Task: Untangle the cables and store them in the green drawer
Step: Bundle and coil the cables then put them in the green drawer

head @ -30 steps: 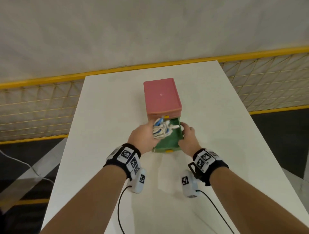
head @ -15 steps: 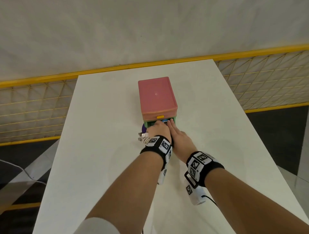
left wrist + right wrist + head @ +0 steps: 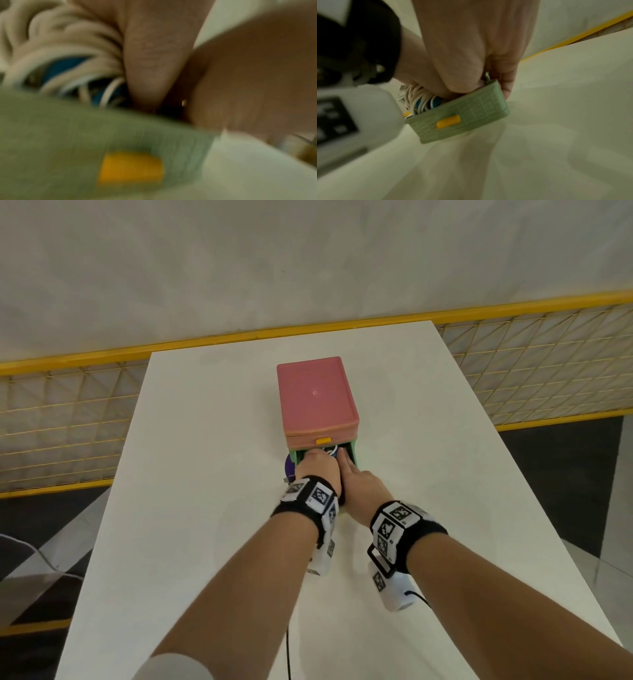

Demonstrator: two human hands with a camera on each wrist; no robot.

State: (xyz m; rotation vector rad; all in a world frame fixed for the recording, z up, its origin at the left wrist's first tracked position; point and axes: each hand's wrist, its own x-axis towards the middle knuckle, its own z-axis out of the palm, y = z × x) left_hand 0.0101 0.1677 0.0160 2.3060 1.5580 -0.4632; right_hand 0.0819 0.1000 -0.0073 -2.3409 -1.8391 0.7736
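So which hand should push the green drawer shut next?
Probably the right hand. In the right wrist view its fingers already curl around the green drawer at its corner, beside the yellow handle. The left hand is busy pressing the cables down inside.

a long white table (image 3: pixel 212 508) runs toward a pale, mottled wall (image 3: pixel 274 261); a yellow-framed mesh fence (image 3: pixel 61 419) crosses behind it; dark floor (image 3: pixel 565 474) lies on either side
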